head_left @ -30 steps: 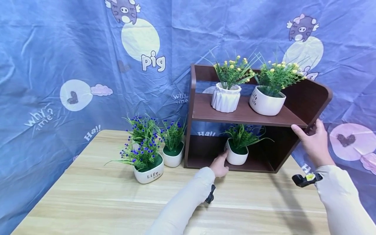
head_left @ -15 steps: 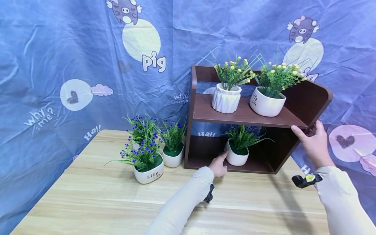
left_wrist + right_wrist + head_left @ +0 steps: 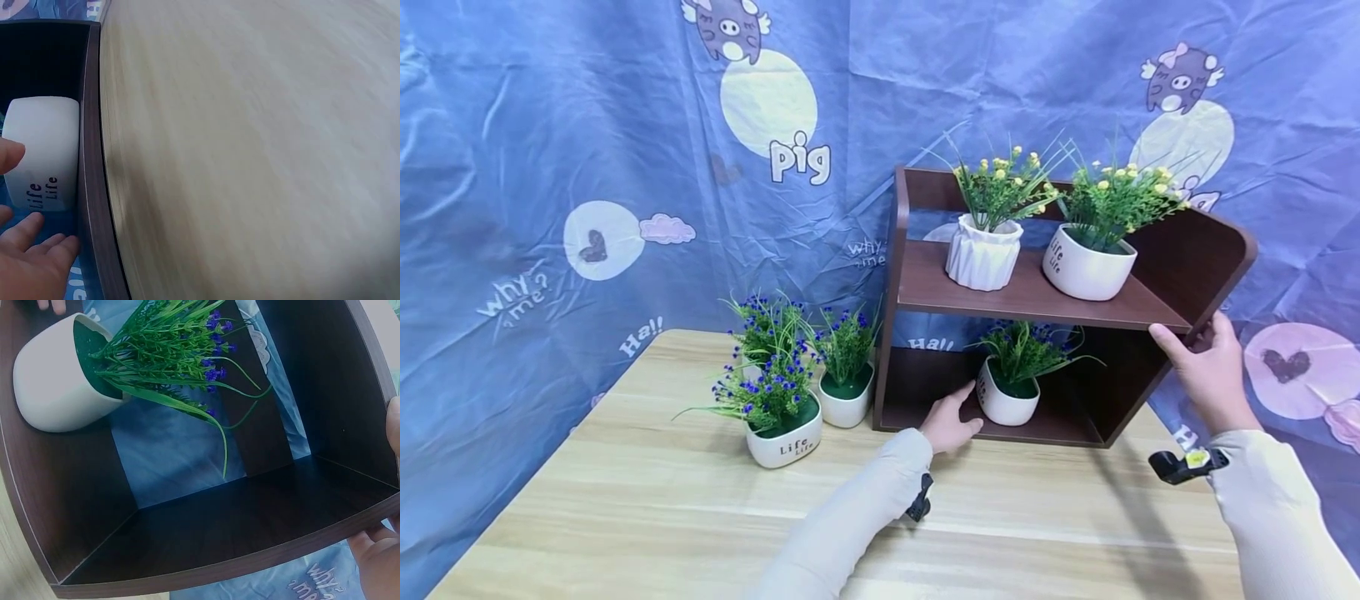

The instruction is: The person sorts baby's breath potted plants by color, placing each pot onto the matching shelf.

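Note:
A white pot of blue-purple flowers (image 3: 1009, 400) stands on the lower board of a dark brown two-tier shelf (image 3: 1037, 310). Just left of this pot is my left hand (image 3: 949, 423), its fingers loosely extended. In the left wrist view the pot's "Life" lettering (image 3: 42, 192) faces my spread fingers (image 3: 25, 234), with a narrow gap visible. My right hand (image 3: 1213, 371) grips the shelf's right side, thumb in front at the middle board and fingers round the outer face. In the right wrist view part of that hand (image 3: 381, 565) shows beyond the panel.
Two pots of yellow flowers, one ribbed (image 3: 983, 254) and one smooth (image 3: 1090, 265), stand on the upper board. Left of the shelf, several pots of blue-purple flowers (image 3: 784, 440) sit on the wooden table (image 3: 685, 500). A blue printed cloth (image 3: 625, 125) hangs behind.
My left hand has drawn slightly left off the pot on the lower board, uncovering its lettering. My right hand stays on the shelf's side. The head view has shifted a little.

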The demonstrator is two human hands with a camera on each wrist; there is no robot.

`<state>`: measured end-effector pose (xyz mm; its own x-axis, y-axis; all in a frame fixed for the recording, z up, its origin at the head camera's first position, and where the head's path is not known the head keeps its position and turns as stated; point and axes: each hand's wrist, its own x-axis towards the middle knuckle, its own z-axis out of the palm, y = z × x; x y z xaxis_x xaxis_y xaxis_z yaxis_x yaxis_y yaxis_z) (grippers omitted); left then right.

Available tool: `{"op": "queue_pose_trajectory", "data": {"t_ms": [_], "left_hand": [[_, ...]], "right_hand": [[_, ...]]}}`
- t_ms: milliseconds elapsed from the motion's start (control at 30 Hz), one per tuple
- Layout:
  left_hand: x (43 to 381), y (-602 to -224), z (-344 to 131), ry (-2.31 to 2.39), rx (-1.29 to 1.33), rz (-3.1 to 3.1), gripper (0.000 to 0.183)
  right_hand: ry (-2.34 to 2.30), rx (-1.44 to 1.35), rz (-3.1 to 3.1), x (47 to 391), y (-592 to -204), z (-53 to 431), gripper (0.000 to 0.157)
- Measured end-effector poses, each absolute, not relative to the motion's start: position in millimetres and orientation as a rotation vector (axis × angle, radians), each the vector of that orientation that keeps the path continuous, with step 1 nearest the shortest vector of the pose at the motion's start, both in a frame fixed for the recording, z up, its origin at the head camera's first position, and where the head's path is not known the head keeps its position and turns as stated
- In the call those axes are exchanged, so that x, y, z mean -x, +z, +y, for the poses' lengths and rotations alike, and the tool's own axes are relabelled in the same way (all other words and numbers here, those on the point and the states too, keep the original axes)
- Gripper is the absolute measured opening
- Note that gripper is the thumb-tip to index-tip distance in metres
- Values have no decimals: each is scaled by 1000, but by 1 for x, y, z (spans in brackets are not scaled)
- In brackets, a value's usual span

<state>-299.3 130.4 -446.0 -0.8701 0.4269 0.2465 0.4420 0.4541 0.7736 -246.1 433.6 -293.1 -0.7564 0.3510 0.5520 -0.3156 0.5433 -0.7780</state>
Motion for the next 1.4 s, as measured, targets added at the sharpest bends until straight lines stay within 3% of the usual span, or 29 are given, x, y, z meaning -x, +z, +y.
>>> {"op": "queue_pose_trajectory", "data": {"t_ms": [533, 967, 1400], "left_hand": [[283, -438, 79, -1386, 943, -2596, 64], [248, -443, 21, -1357, 1017, -2613, 69], [212, -451, -51, -1409, 818, -2642, 76]], "right_hand": [[1242, 64, -2094, 245, -295, 433, 50], [1255, 59, -2085, 244, -290, 430, 51], [1278, 21, -2074, 247, -292, 434, 52]]}}
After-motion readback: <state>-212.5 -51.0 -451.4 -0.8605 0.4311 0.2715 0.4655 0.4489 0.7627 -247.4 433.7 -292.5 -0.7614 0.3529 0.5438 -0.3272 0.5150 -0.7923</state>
